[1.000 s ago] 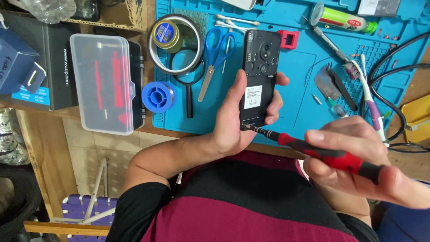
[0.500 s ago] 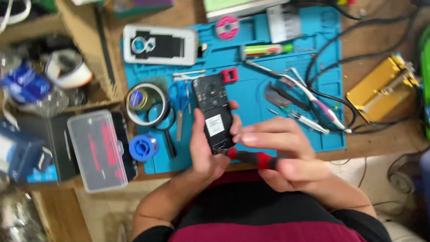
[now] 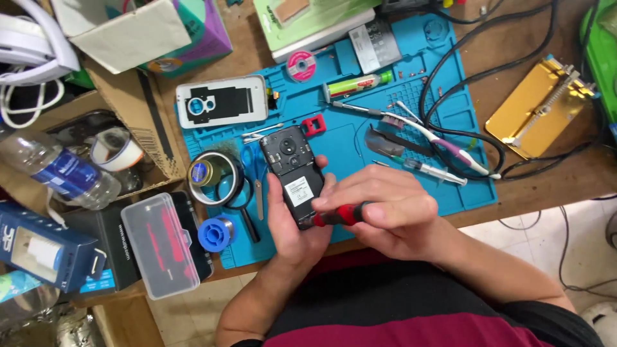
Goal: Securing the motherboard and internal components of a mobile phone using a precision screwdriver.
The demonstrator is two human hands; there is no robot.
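Observation:
My left hand (image 3: 292, 225) grips a black phone (image 3: 294, 170) with its back cover off, held over the blue work mat (image 3: 360, 138). My right hand (image 3: 385, 209) is wrapped around a red-handled screwdriver (image 3: 340, 215) whose tip meets the phone's lower end. The phone's white back cover (image 3: 222, 101) lies on the mat's far left corner. Blue-handled scissors (image 3: 254, 170) lie just left of the phone, partly hidden.
On the mat lie a small red block (image 3: 314, 124), a green tube (image 3: 357, 84), tweezers (image 3: 398, 142), a syringe (image 3: 434, 171) and black cables (image 3: 463, 138). A clear plastic case (image 3: 162, 243), tape roll (image 3: 212, 175), blue solder spool (image 3: 215, 233) and water bottle (image 3: 61, 172) sit left. A gold holder (image 3: 538, 114) sits right.
The camera view has pulled back and shifted, showing more of the bench. My right hand has moved in closer to the phone, its fingers now curled over the screwdriver at the phone's lower end.

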